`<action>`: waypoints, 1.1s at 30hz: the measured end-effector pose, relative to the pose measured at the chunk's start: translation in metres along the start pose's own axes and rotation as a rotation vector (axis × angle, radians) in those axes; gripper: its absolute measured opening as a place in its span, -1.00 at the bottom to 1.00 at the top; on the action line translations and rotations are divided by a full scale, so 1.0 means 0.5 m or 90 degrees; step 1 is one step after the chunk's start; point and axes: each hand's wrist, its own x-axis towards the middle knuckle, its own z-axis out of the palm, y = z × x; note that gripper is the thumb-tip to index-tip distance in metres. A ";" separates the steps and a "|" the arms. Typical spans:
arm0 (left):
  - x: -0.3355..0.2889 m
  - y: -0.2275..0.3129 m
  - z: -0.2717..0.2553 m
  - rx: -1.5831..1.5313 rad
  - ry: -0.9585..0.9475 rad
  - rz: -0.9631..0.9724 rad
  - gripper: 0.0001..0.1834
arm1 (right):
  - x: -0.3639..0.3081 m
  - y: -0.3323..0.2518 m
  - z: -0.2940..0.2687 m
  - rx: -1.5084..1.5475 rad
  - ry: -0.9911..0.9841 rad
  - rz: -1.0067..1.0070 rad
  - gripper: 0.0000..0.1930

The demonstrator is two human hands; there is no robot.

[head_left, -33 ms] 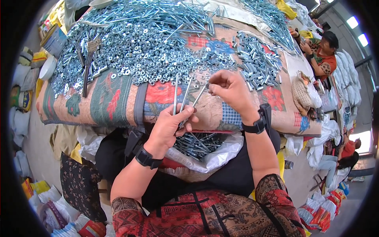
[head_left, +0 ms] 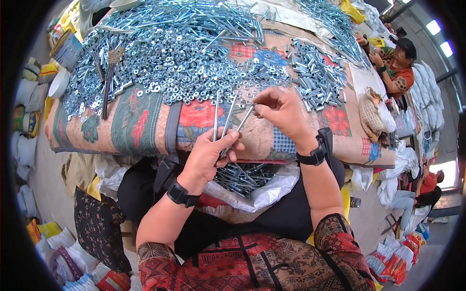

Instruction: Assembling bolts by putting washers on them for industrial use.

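My left hand [head_left: 213,150] is closed round three metal rods [head_left: 228,116], fanned out and pointing up and away from me. The rightmost rod [head_left: 245,120] leans toward my right hand [head_left: 279,111]. The thumb and fingers of that hand pinch a small nut at the rod's tip, mostly hidden by the fingertips. Just beyond the hands, a broad heap of loose nuts [head_left: 184,68] covers the patterned cloth [head_left: 141,121] on the table. Below my left hand, an open white sack [head_left: 286,182] on my lap holds many bolts [head_left: 242,179].
Short metal sleeves [head_left: 318,75] lie piled at the right, and long rods [head_left: 179,17] are heaped at the back. A dark brush-like tool [head_left: 108,87] rests on the nuts at left. A knitted bag [head_left: 371,114] sits near the right edge; a co-worker [head_left: 398,68] is beyond it.
My right fingertips have shifted very slightly at the tip of the rightmost rod. My left hand and its rods look unmoved.
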 end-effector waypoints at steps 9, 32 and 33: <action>-0.004 0.009 0.000 -0.052 -0.013 0.009 -0.84 | -0.016 -0.021 0.055 -0.102 0.140 -0.179 -0.83; -0.016 0.022 0.009 0.017 -0.003 0.039 -0.82 | 0.002 -0.023 -0.004 0.172 -0.069 -0.013 -0.81; -0.015 0.021 0.016 0.021 -0.005 0.052 -0.81 | -0.002 -0.024 -0.006 0.194 -0.078 -0.003 -0.77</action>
